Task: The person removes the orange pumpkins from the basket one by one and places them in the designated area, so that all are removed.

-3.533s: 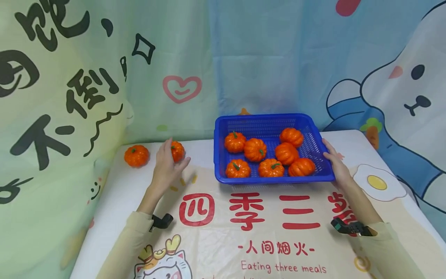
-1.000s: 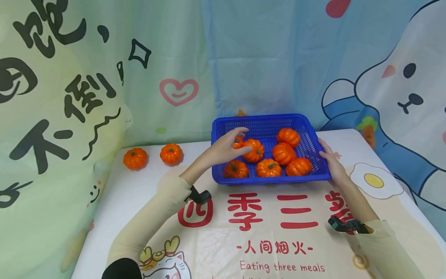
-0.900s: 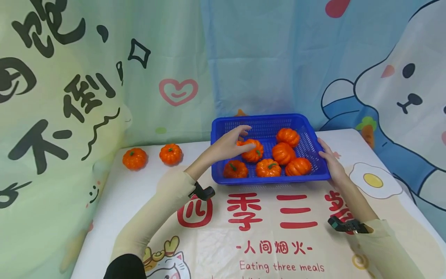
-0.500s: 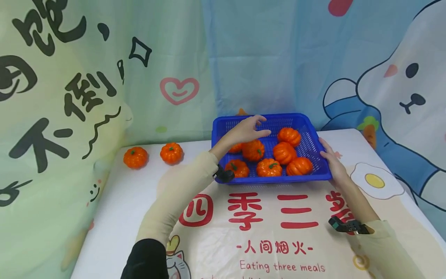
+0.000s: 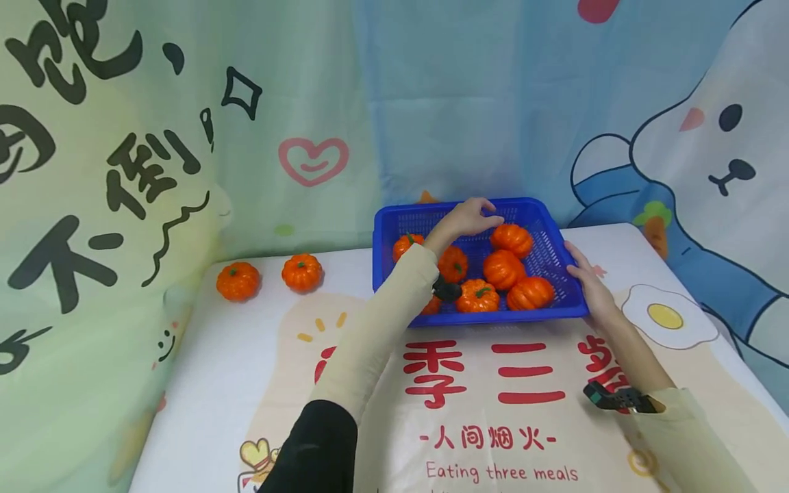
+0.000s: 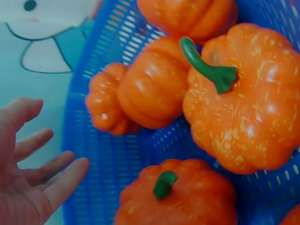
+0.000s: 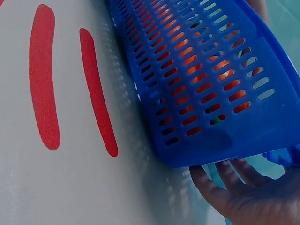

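Observation:
A blue plastic basket [image 5: 425, 318] with slotted walls holds several small orange pumpkins. My left hand [image 5: 470, 218] reaches over its back part, fingers loosely bent and holding nothing, beside the pumpkin [image 5: 511, 240] at the back right. In the left wrist view, the left hand [image 6: 33, 173] has spread fingers near the basket's rim, apart from the pumpkins. My right hand [image 5: 594, 287] holds the basket's right end. From the right wrist, the right hand [image 7: 248, 187] shows fingers against the end wall, their tips partly hidden. The left forearm covers part of the front-left pumpkin.
Two more pumpkins, one far left [image 5: 238, 281] and one nearer the basket [image 5: 303, 272], sit on the table at the back left. A printed cloth [image 5: 481, 431] covers the tabletop. A patterned curtain [image 5: 444, 137] hangs right behind the basket.
My left hand was at the table pumpkin nearer the basket, then crossed over the basket's left side. It has moved right and back toward the back-right pumpkin. The right hand stays at the basket.

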The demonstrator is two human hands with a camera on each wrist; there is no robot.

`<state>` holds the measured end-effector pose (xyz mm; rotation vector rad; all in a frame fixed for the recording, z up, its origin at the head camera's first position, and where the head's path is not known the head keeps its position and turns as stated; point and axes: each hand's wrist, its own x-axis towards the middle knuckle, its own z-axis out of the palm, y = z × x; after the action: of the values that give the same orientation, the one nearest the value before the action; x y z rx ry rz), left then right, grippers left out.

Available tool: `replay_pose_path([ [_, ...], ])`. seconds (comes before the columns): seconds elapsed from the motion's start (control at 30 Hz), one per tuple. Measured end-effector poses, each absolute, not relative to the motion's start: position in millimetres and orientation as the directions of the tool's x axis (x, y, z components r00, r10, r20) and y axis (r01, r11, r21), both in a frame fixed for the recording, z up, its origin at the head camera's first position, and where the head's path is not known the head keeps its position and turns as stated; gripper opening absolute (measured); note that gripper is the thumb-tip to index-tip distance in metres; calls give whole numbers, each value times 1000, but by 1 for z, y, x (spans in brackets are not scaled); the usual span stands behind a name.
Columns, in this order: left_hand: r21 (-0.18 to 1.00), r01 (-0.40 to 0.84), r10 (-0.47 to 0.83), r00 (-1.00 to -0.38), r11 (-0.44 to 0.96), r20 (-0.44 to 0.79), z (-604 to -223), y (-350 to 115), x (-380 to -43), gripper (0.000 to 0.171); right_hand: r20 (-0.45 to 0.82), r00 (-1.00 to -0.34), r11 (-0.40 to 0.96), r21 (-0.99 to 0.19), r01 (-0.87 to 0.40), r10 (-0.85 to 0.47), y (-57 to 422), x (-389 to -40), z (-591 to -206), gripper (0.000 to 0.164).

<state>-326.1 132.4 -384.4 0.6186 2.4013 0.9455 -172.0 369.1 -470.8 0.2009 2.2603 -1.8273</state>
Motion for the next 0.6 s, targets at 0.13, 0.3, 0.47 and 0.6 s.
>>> replay_pose_path([
  [0.13,651,319,580,-781,689,-232,-392,149,-326,44,-268,-963,214,-943,256,-29,369,-174,-469,54],
  [0.3,588,409,620,-757,698,-209,-401,170,-320,45,-277,-960,209,-942,264,-36,371,-174,-467,54],
  [0.47,537,381,579,-771,752,-264,-408,182,-318,52,-274,-961,182,-948,263,-41,370,-174,-468,54],
  [0.6,515,364,553,-785,776,-280,-414,182,-318,51,-267,-963,194,-947,255,-37,367,-174,-469,55],
])
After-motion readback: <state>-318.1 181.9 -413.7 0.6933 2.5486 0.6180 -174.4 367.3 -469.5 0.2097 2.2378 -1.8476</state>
